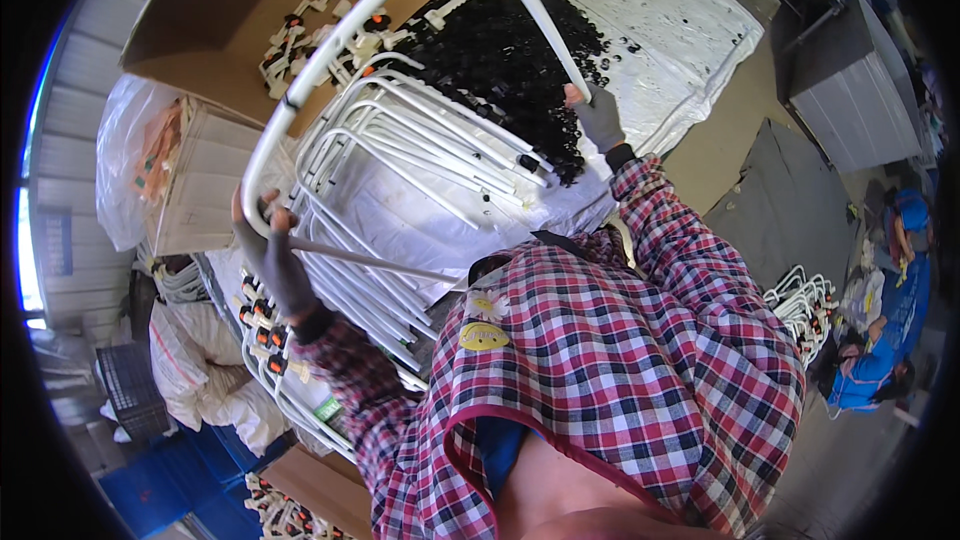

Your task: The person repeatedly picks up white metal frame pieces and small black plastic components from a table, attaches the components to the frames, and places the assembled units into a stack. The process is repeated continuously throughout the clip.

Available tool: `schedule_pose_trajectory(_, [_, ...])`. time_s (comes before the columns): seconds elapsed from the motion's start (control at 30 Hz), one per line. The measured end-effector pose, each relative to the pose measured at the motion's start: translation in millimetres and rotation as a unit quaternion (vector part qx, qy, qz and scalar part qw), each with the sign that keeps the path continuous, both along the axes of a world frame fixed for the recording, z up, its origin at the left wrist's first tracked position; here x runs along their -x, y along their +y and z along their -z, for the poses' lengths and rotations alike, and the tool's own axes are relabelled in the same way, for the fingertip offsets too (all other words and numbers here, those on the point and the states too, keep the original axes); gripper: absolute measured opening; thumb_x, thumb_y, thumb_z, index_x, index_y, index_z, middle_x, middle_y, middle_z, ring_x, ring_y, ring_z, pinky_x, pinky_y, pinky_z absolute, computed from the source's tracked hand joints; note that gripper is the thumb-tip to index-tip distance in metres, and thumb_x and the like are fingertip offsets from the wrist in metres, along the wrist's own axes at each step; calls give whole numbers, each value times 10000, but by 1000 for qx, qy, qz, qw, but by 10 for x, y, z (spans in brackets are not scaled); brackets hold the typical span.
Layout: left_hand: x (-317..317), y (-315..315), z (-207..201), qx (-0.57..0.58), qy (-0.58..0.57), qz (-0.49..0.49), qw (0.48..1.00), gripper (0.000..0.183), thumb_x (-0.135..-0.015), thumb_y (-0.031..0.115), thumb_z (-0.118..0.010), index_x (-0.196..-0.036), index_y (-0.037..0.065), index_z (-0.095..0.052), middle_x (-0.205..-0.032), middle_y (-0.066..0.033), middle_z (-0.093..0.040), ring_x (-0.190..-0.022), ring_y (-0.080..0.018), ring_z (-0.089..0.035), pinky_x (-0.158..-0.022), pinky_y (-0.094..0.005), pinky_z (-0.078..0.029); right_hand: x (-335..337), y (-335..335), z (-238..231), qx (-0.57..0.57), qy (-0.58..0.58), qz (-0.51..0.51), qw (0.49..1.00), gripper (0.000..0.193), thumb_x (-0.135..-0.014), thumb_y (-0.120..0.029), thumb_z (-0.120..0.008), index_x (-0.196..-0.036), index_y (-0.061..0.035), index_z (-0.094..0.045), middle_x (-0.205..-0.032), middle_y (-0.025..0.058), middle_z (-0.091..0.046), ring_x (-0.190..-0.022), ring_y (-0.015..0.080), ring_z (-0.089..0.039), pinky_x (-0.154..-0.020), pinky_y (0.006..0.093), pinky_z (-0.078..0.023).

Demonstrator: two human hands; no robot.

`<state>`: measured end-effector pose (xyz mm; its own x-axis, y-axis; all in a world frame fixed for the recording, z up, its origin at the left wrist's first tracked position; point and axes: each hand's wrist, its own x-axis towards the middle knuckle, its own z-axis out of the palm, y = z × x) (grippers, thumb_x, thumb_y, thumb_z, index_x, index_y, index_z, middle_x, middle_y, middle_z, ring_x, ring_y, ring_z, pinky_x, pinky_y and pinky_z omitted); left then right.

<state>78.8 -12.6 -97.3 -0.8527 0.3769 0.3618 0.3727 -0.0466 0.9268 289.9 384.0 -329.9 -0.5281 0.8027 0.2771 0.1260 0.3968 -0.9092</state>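
Note:
A large bent white tube [322, 55] with a narrow dark band is held up in front of me, arching across the top of the view. My left hand [280, 265], in a grey fingerless glove, is closed around its lower left bend. At its right end, my right hand [598, 118], gloved the same way, grips the tube. Behind and below it, several similar white bent tubes [430, 140] lie stacked on a white sheet [670, 20]. Beyond them spreads a heap of small black parts [500, 50].
A big open cardboard box [190, 15] stands at the far left, near white plastic fittings [290, 45] with black and orange pieces. White sacks [205, 360] sit at the left. More tubes [805, 310] lie at the right, near people in blue [865, 375]. A grey box [850, 90] stands far right.

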Motion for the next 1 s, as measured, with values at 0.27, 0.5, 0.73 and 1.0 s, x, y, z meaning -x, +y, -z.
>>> schedule_pose_trajectory(0.27, [533, 724, 163, 338, 206, 100, 913, 254, -978, 186, -565, -1177, 30, -589, -787, -133, -636, -695, -250, -612, -637, -351, -466, -113, 170, 22, 50, -71, -79, 993, 702, -999, -613, -337, -790, -43, -689, -600, 81, -546, -614, 217, -564, -634, 363, -442])
schedule_pose_trajectory(0.5, [1346, 231, 852, 305, -3, 65, 950, 173, -986, 158, -544, -1008, 20, -646, -708, 33, -543, -580, -29, -430, -526, -208, -349, 1089, 627, 660, -83, -157, -46, 983, 265, -899, -317, -628, -1093, -152, -702, -1251, 141, -597, -1129, 327, -600, -936, 409, -502])
schedule_pose_trajectory(0.73, [673, -1016, 879, 277, -68, -155, 946, 133, -967, 150, -580, -967, 38, -652, -685, 46, -543, -544, -13, -403, -490, -191, -309, 1045, 525, 407, -14, -192, 42, 980, 300, -808, -254, -744, -992, -105, -559, -854, 120, -651, -832, 361, -651, -710, 452, -507])
schedule_pose_trajectory(1.0, [658, -1117, 963, 258, -36, -196, 945, 166, -981, 173, -587, -1028, 27, -648, -704, 51, -524, -564, -13, -378, -510, -188, -270, 1001, 521, 486, -41, -177, -189, 965, 293, -745, -233, -771, -969, -68, -678, -856, 137, -683, -821, 329, -665, -740, 392, -523])
